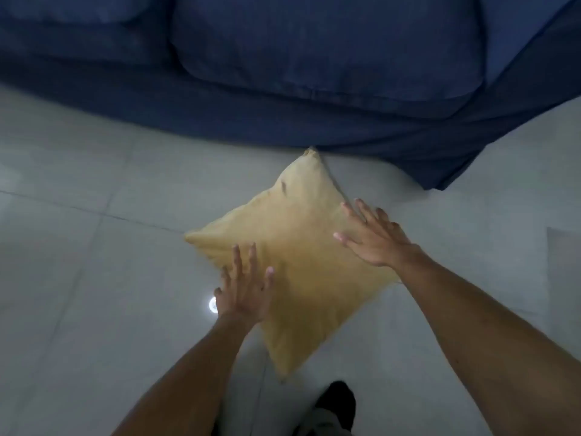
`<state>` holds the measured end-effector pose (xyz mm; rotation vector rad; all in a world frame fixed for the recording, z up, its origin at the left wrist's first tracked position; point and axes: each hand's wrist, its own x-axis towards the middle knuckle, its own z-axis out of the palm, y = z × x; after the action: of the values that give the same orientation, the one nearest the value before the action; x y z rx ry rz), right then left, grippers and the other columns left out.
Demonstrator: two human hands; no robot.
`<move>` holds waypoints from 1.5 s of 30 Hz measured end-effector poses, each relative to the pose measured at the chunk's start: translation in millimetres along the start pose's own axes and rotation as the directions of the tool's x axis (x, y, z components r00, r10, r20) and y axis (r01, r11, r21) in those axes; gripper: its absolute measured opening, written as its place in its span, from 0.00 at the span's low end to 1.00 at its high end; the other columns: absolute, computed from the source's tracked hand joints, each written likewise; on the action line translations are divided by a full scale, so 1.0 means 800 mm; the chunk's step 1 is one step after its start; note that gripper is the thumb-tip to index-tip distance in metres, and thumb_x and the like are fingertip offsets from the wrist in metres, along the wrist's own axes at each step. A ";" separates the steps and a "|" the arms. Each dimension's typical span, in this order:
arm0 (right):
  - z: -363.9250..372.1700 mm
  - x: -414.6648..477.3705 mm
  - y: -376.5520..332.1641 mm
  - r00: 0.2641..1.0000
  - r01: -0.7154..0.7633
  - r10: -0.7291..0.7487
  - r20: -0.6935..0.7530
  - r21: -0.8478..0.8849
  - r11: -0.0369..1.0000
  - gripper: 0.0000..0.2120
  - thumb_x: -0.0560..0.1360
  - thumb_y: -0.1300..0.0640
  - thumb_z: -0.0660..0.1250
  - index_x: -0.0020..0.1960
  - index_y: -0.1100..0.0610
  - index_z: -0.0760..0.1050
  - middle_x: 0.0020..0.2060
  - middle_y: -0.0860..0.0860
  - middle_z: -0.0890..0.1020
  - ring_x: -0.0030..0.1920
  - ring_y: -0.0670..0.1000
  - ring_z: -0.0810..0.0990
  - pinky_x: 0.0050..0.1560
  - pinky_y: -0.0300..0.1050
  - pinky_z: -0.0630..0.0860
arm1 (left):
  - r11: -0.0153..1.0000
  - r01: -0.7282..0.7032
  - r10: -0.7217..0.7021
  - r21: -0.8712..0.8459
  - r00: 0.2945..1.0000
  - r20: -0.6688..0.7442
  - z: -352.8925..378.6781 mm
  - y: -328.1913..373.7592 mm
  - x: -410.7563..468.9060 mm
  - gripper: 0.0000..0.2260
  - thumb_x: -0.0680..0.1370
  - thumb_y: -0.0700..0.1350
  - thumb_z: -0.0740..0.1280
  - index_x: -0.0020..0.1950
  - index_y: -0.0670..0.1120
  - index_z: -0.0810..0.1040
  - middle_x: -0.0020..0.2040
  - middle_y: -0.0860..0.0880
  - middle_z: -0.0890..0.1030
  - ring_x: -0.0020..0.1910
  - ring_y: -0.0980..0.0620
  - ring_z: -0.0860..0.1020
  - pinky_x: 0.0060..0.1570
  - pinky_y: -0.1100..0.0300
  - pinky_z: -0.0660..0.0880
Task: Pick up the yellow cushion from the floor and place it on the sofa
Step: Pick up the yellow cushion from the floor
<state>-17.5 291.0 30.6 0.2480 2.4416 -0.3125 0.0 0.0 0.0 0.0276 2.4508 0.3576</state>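
Observation:
The yellow cushion (pixel 301 262) lies flat on the pale tiled floor, turned like a diamond, its far corner close to the base of the dark blue sofa (pixel 314 58). My left hand (pixel 243 287) reaches over the cushion's left edge, fingers spread, holding nothing. My right hand (pixel 374 237) hovers over the cushion's right side, fingers also apart. Neither hand grips the fabric; whether the palms touch it I cannot tell.
The sofa fills the top of the view, with two seat cushions and a skirt down to the floor (pixel 94 278). A bright light reflection (pixel 213 305) shows on a tile by my left wrist. A dark foot (pixel 336 404) stands just below the cushion.

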 end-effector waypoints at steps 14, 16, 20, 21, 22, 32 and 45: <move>0.112 0.136 0.040 0.986 0.166 -0.166 0.029 -0.004 0.986 0.41 0.69 0.19 0.44 0.75 0.31 0.32 0.80 0.43 0.34 0.77 0.61 0.61 0.71 0.64 0.64 | 0.922 0.025 -0.129 -0.386 0.961 -0.245 0.167 -0.040 0.067 0.36 0.75 0.72 0.51 0.77 0.68 0.35 0.81 0.56 0.32 0.78 0.38 0.61 0.66 0.41 0.71; 0.125 0.139 0.041 0.980 0.197 -0.197 0.004 0.041 0.980 0.41 0.70 0.20 0.45 0.76 0.32 0.33 0.80 0.42 0.35 0.77 0.60 0.62 0.72 0.62 0.63 | 0.905 -0.014 -0.113 -0.424 0.956 -0.272 0.174 -0.043 0.071 0.35 0.76 0.72 0.51 0.76 0.69 0.36 0.79 0.58 0.31 0.80 0.41 0.58 0.66 0.41 0.71; 0.134 0.139 0.040 0.960 0.272 -0.262 -0.095 0.120 0.955 0.40 0.74 0.24 0.49 0.79 0.37 0.40 0.81 0.43 0.40 0.75 0.58 0.65 0.72 0.57 0.65 | 0.862 -0.084 -0.091 -0.500 0.945 -0.316 0.177 -0.049 0.073 0.33 0.75 0.71 0.53 0.77 0.71 0.40 0.82 0.56 0.38 0.81 0.46 0.51 0.72 0.45 0.63; 0.133 0.136 0.038 0.955 0.287 -0.270 -0.122 0.147 0.947 0.40 0.74 0.26 0.51 0.80 0.38 0.42 0.81 0.44 0.42 0.75 0.57 0.65 0.71 0.55 0.65 | 0.850 -0.096 -0.092 -0.518 0.941 -0.325 0.175 -0.049 0.073 0.33 0.75 0.70 0.53 0.77 0.69 0.42 0.83 0.54 0.40 0.81 0.46 0.51 0.73 0.46 0.62; 0.132 0.134 0.036 0.950 0.297 -0.274 -0.148 0.170 0.940 0.40 0.75 0.26 0.51 0.80 0.39 0.43 0.81 0.44 0.43 0.76 0.57 0.64 0.71 0.55 0.65 | 0.840 -0.107 -0.092 -0.532 0.938 -0.334 0.172 -0.050 0.072 0.34 0.75 0.70 0.54 0.78 0.68 0.45 0.83 0.53 0.42 0.81 0.47 0.51 0.73 0.47 0.61; 0.134 0.055 -0.009 0.958 0.256 -0.195 -0.209 0.326 0.910 0.43 0.73 0.27 0.49 0.82 0.48 0.49 0.81 0.44 0.43 0.79 0.49 0.53 0.73 0.50 0.59 | 0.822 -0.174 -0.044 -0.542 0.930 -0.366 0.130 -0.048 0.021 0.32 0.77 0.65 0.57 0.80 0.64 0.51 0.83 0.53 0.46 0.79 0.59 0.47 0.73 0.54 0.54; 0.046 -0.086 -0.076 0.938 0.242 -0.112 -0.328 0.388 0.889 0.40 0.76 0.31 0.51 0.82 0.48 0.48 0.81 0.44 0.44 0.79 0.44 0.50 0.72 0.47 0.58 | 0.833 -0.312 0.087 -0.457 0.890 -0.448 -0.010 -0.050 -0.072 0.31 0.79 0.62 0.58 0.81 0.57 0.56 0.83 0.49 0.49 0.80 0.56 0.49 0.73 0.60 0.55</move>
<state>41.2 215.5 56.0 0.2704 2.6746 -0.9592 43.4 -47.1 30.4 -0.0195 2.6768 1.2312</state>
